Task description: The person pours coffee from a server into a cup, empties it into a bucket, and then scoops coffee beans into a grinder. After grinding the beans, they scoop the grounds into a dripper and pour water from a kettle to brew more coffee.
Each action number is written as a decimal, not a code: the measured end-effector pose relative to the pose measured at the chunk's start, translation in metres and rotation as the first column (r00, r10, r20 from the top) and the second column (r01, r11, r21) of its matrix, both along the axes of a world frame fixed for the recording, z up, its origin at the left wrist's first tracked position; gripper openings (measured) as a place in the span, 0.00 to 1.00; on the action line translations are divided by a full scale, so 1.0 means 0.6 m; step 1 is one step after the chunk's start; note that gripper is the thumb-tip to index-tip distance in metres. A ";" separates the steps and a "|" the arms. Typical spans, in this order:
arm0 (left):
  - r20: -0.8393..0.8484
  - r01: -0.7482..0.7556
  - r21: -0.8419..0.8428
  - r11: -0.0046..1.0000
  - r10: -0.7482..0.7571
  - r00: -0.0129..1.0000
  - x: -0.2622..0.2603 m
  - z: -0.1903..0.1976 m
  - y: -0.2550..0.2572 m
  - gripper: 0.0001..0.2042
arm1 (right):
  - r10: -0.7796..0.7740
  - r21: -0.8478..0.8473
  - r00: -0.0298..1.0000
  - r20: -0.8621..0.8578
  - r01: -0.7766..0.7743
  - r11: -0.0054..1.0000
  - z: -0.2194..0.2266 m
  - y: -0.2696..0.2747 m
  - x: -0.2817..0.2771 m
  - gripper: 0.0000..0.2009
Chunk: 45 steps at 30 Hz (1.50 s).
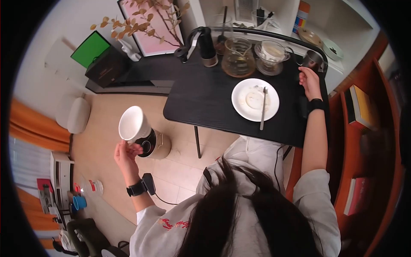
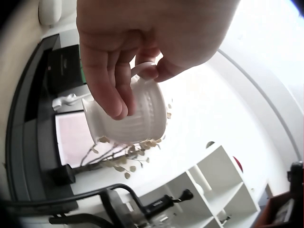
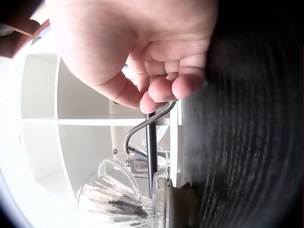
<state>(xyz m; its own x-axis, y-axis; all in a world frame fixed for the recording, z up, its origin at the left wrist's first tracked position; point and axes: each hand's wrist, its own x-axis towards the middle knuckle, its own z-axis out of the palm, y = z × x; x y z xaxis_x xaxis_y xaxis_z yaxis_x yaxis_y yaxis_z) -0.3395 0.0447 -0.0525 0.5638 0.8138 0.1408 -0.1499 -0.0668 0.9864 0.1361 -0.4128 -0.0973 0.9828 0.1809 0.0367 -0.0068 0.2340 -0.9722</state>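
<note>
In the head view my left hand (image 1: 127,156) holds a white cup (image 1: 136,124) out over the floor, left of the black table, its mouth turned toward me. The left wrist view shows thumb and fingers pinching the handle of this ribbed cup (image 2: 130,116), which is tilted. My right hand (image 1: 310,82) is low at the table's right side, just in front of a dark metal cup (image 1: 313,61). In the right wrist view that right hand (image 3: 142,57) has loosely curled fingers with nothing seen between them; a curved metal handle (image 3: 137,128) passes behind the fingertips.
On the black table (image 1: 197,98) lies a white plate (image 1: 240,109) with a fork (image 1: 263,109). Behind it stand a glass carafe (image 1: 238,58), a glass dripper (image 1: 270,53) and a hand grinder (image 1: 207,47). Below the left hand is a beige bin (image 1: 162,145). Orange shelves (image 1: 342,158) flank the right arm.
</note>
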 end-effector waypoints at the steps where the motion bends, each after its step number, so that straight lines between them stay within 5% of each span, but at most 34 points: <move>1: 0.000 0.068 0.011 0.998 -0.068 0.998 0.015 0.012 -0.025 0.13 | -0.001 0.008 1.000 0.002 0.001 1.000 -0.002 0.000 0.001 0.07; 7: 0.005 0.411 -0.052 0.910 -0.411 0.912 0.154 0.062 -0.167 0.13 | -0.007 0.037 1.000 -0.013 0.008 0.999 -0.003 0.002 0.002 0.06; 13: 0.054 0.623 -0.089 0.777 -0.621 0.782 0.310 0.028 -0.261 0.12 | -0.006 0.054 1.000 -0.030 0.007 0.998 -0.002 0.003 0.003 0.06; 30: 0.028 0.699 -0.142 0.701 -0.703 0.711 0.376 -0.022 -0.330 0.10 | -0.011 0.050 0.999 -0.049 0.013 0.999 0.006 0.006 0.003 0.07; 43: -0.175 0.758 -0.137 0.638 -0.768 0.615 0.366 0.036 -0.263 0.12 | 0.006 0.033 0.999 -0.052 -0.005 0.999 0.001 0.005 0.006 0.07; 45: -0.181 0.703 -0.117 0.701 -0.711 0.679 0.378 0.049 -0.222 0.11 | 0.013 0.038 0.999 -0.040 -0.011 0.999 0.000 0.005 0.006 0.06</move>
<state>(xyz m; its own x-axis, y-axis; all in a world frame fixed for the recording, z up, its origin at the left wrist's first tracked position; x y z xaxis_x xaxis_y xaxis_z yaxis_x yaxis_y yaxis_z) -0.1130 -0.0886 -0.0233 0.9848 0.1631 -0.0596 0.0583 0.0128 0.9982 0.1400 -0.4098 -0.0972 0.9814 0.1918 0.0040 -0.0489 0.2701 -0.9616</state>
